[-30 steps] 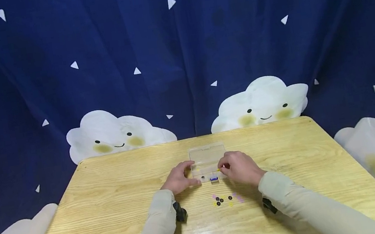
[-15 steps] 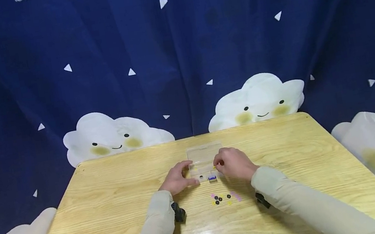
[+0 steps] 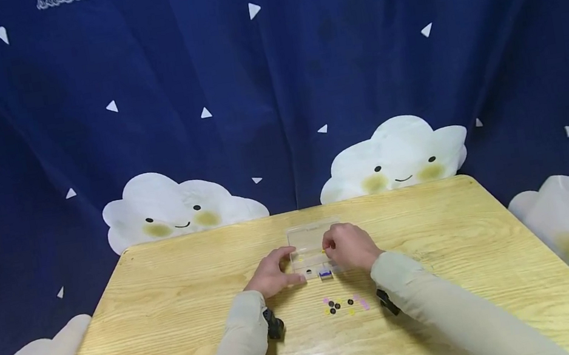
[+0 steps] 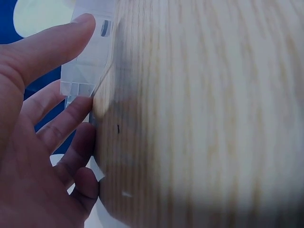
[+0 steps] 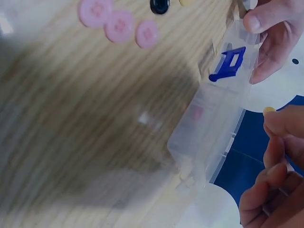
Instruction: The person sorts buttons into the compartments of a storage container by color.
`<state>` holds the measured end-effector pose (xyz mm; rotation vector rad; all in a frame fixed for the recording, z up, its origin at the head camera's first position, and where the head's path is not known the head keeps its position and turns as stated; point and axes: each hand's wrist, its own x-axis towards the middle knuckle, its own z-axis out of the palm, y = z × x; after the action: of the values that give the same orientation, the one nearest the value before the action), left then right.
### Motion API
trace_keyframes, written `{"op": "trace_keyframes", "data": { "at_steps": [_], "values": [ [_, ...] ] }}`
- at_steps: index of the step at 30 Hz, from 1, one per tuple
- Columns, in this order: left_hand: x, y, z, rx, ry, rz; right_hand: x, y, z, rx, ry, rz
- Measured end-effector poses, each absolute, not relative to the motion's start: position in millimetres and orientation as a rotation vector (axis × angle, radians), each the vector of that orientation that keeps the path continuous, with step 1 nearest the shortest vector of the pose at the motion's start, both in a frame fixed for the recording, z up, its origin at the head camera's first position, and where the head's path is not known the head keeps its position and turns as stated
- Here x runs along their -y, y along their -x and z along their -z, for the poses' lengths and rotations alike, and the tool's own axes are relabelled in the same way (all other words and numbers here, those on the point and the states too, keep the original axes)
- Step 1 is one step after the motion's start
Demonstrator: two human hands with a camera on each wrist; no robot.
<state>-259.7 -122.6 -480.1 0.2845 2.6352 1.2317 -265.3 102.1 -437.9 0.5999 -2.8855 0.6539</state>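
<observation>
A clear plastic compartment box (image 3: 307, 237) stands on the table with its lid raised at the back. My left hand (image 3: 271, 273) grips its left end, thumb at the front and fingers behind, as the left wrist view also shows around the box (image 4: 85, 59). Above the box my right hand (image 3: 351, 245) pinches a small yellow button (image 5: 269, 109) between thumb and index finger. A black button (image 3: 308, 271) lies in a front compartment. At the box's front is a blue latch-like piece (image 5: 230, 64). Inside, a pinkish spot shows blurred through the wall.
In front of the box, loose buttons lie on the wooden table (image 3: 189, 314): several black buttons (image 3: 332, 305), pink buttons (image 5: 119, 26) and yellow buttons (image 3: 352, 311). A dark blue curtain (image 3: 222, 58) with cloud prints hangs behind the table's back edge.
My right hand has moved left and slightly back over the box, carrying the yellow button. The left hand keeps its hold on the box's left end.
</observation>
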Motion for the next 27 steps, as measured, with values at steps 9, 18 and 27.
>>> {"op": "trace_keyframes", "data": {
  "at_steps": [9, 18, 27],
  "values": [
    [123.6, 260.8, 481.2, -2.644, -0.298, -1.223, -93.4, 272.9, 433.1, 2.902, -0.610, -0.600],
    [123.5, 261.5, 481.2, -2.657, -0.308, -1.226, -85.4, 278.6, 423.8, 2.939, -0.710, -0.574],
    [122.8, 262.3, 483.2, -2.652, -0.312, -1.217, -84.5, 282.3, 423.7, 2.963, -0.740, -0.581]
  ]
}}
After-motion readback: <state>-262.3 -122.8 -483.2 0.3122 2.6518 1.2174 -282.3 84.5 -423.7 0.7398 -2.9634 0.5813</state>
